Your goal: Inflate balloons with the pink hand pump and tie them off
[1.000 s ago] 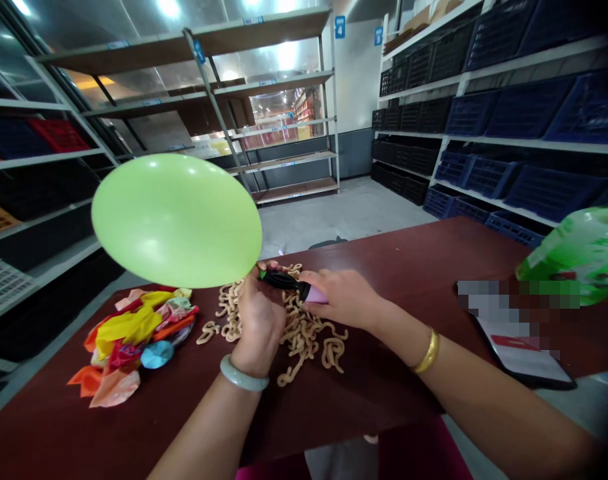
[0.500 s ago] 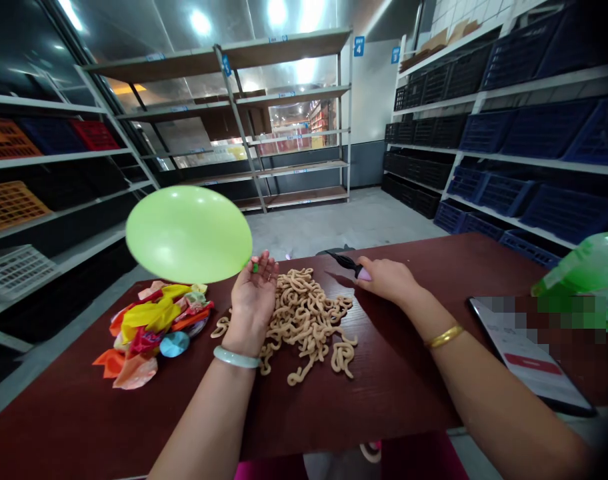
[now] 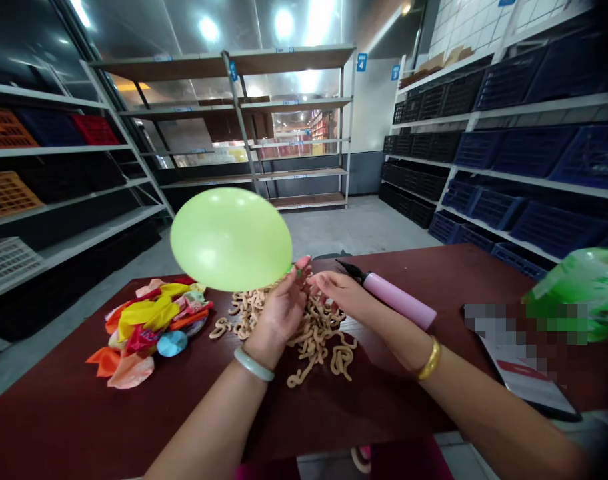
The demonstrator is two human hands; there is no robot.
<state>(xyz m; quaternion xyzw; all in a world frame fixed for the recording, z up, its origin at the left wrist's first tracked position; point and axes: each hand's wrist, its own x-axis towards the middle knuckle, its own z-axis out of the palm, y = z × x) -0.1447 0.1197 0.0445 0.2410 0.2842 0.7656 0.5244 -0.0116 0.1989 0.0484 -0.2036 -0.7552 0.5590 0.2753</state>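
Green balloon [image 3: 231,238]: my left hand [image 3: 283,306] pinches its neck closed, retaining air; my right hand [image 3: 340,293], open, meets it. Pink pump [image 3: 397,301] lies right of balloon.

Bright ceiling lamps [image 3: 284,23] above the far shelving [image 3: 284,127] flare into white glare on the glossy ceiling, while the room's sides stay dim. The green balloon [image 3: 231,239] carries small highlights. Shelf lines bow toward the edges, corners darken, and a patch right of the balloon is pixelated.
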